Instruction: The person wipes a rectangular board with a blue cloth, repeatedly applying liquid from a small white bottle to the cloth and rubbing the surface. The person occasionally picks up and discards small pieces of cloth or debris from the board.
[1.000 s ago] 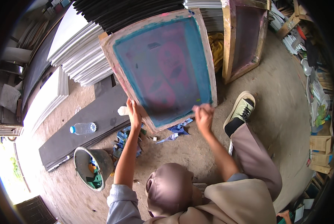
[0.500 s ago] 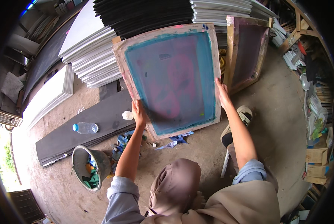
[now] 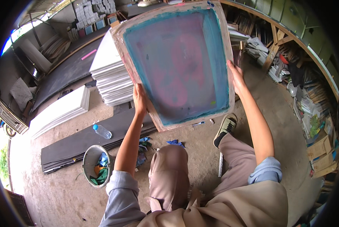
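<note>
Held up before me is a wood-framed printing screen (image 3: pixel 184 68), its mesh grey-purple with faint pink shapes and a teal border. My left hand (image 3: pixel 140 99) is closed on the frame's lower left side. On the right side, my right hand (image 3: pixel 236 77) grips the frame, with the thumb along its edge. The screen tilts slightly and hangs clear of the floor. Behind its right edge shows a bit of a second wooden frame (image 3: pixel 237 53), mostly hidden.
A bucket of coloured rags (image 3: pixel 85 166) stands at lower left beside stacked dark boards (image 3: pixel 63 157) with a water bottle (image 3: pixel 102 131) on them. White sheet stacks (image 3: pixel 110 81) rise farther back. Rag scraps (image 3: pixel 176 143) lie near my feet; wood and clutter (image 3: pixel 321 113) line the right.
The screen and both hands have shifted up in the picture as the view lifted toward the far room. My grip stays the same. More of my legs shows.
</note>
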